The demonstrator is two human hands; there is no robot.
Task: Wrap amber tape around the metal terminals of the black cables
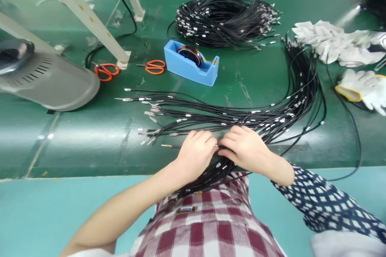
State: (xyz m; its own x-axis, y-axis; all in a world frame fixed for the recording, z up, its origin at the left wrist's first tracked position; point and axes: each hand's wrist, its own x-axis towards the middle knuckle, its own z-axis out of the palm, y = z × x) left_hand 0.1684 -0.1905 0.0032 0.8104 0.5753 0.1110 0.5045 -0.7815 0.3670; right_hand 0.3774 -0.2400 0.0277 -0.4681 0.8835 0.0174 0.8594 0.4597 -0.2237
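My left hand (196, 154) is closed on a thin black cable whose white and yellow tip (166, 145) sticks out to its left. Close beside it, my right hand (245, 148) pinches the same cable, fingertips nearly meeting the left ones. A bundle of black cables (211, 176) hangs over the table's front edge below both hands, against the checked apron. Just beyond the hands, a long spread of black cables (241, 117) with white labels and metal ends runs left and bends up at the right.
A blue tape dispenser (189, 68), two orange-handled scissors (155, 67) (107, 71) and a coiled cable bundle (223, 20) lie farther back. White gloves (340, 44) are at right; a grey machine (57, 80) stands at left on the green table (90, 140).
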